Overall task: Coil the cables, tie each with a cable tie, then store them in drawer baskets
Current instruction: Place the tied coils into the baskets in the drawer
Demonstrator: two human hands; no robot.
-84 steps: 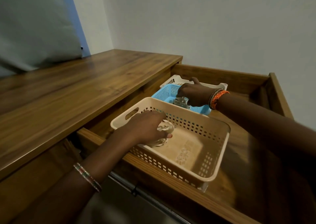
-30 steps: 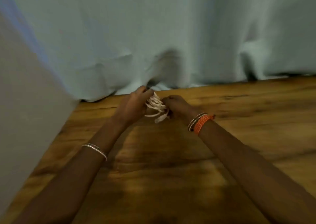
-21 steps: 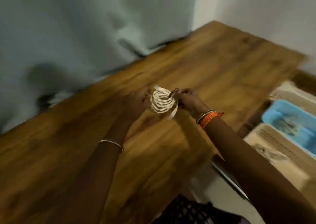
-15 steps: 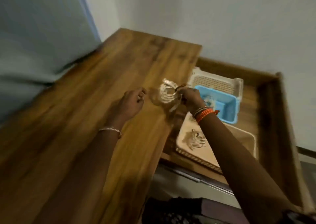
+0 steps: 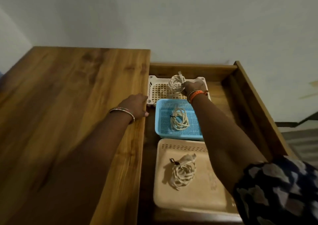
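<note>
Now my right hand point(image 5: 190, 87) has carried the pinched white coiled cable point(image 5: 175, 85) over the white lattice basket point(image 5: 157, 90); left hand point(image 5: 136, 107) rests open-fingered on the wooden tabletop point(image 5: 68, 104).

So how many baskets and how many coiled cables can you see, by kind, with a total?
Baskets: 3, white, blue, beige.
Coiled cables: 3, one in the right hand over the white basket, one in blue, one in beige.
Total: 6.

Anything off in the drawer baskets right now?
Nothing stands out. A tied coil lies in the blue perforated plastic basket, another in the beige plastic basket. The right hand holds a third white coiled cable over the white lattice basket. The left hand rests on the wooden desktop.
</note>
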